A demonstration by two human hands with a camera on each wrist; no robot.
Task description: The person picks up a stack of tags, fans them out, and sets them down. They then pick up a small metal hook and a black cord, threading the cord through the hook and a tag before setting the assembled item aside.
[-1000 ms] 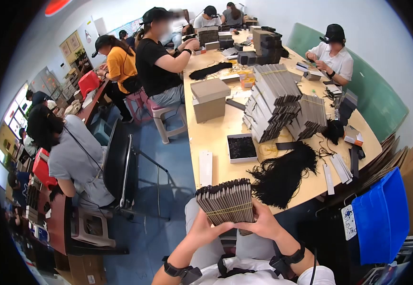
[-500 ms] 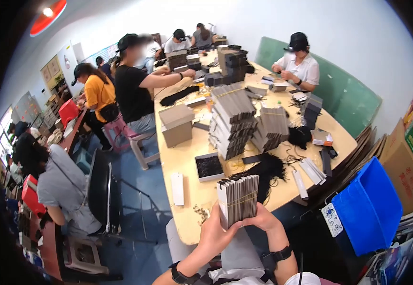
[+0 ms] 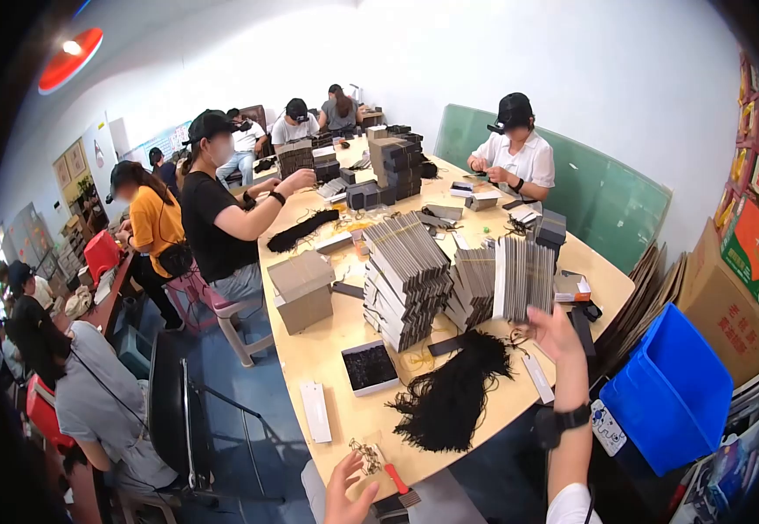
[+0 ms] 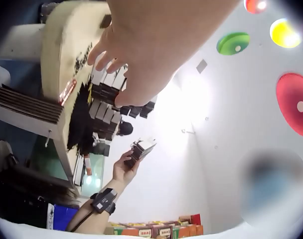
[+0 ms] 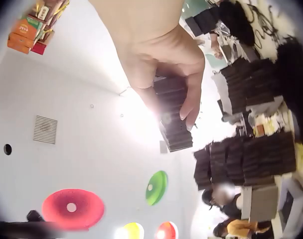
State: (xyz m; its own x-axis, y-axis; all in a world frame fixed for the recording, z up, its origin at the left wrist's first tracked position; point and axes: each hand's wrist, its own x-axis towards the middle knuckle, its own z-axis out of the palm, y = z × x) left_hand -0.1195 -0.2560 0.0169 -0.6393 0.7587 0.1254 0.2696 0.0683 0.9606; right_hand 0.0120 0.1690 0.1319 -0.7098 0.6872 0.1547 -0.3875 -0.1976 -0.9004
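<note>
My right hand point(image 3: 556, 336) grips the lower end of a banded bundle of thin grey card pieces point(image 3: 523, 271), raised over the right part of the table. In the right wrist view, thumb and fingers clasp opposite sides of the bundle point(image 5: 175, 112). The bundle overlaps the banded stacks of the same grey pieces point(image 3: 405, 271) in the head view. My left hand point(image 3: 344, 491) is over the near table edge, fingers spread and holding nothing. Beside it are a small pile of brass-coloured bits point(image 3: 366, 456) and a red-handled tool point(image 3: 395, 478).
A heap of black cords point(image 3: 449, 393) spreads in front of the stacks. Left of it are an open box of black pieces point(image 3: 370, 367), a white strip point(image 3: 315, 410) and a grey cardboard box point(image 3: 301, 293). A blue bin point(image 3: 672, 384) stands right of the table; people sit around it.
Both hands held the bundle near my lap; then it was tilted upright. Now the left hand has let go, and the right hand has carried the bundle forward and right towards the stacks.
</note>
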